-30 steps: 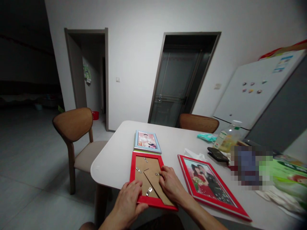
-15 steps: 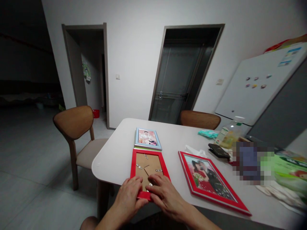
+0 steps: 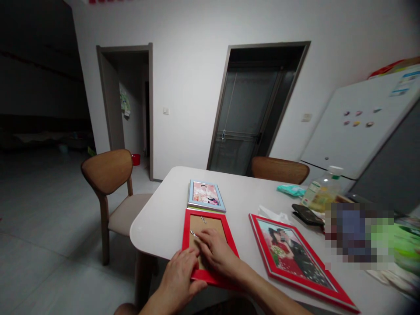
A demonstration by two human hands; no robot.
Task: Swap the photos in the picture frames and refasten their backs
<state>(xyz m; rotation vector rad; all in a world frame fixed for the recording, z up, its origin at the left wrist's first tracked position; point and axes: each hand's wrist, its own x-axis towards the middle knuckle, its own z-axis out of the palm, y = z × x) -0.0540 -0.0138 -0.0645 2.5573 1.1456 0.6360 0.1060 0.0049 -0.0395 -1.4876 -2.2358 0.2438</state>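
The red frame [image 3: 185, 234] lies back up on the white table [image 3: 157, 227], at the bottom center of the picture, with a brown board [image 3: 215, 224] inside its border. The left hand [image 3: 180, 273] holds its lower left corner, fingers over the left side and thumb along the near edge. The right hand [image 3: 216, 251] reaches across the board from the lower right, fingers bent and close together, tips at the left clip [image 3: 193, 233]; whether they pinch it, I cannot tell. The top clip [image 3: 204, 219] shows near the far edge of the board; the hand and wrist cover much of the lower part.

Just beyond the red frame lies the blue frame [image 3: 206, 195], picture up. To the right, apart from both hands, the photo frame [image 3: 259, 240], also red, lies face up and slanted, showing two people. Farther right are a crumpled white sheet [image 3: 271, 214], a black case [image 3: 307, 215], a teal packet [image 3: 291, 190] and a bottle [image 3: 321, 192] with yellowish liquid. One chair [image 3: 108, 173] stands left of the table, another [image 3: 278, 169] behind it. The fridge [image 3: 354, 131] stands at the right.
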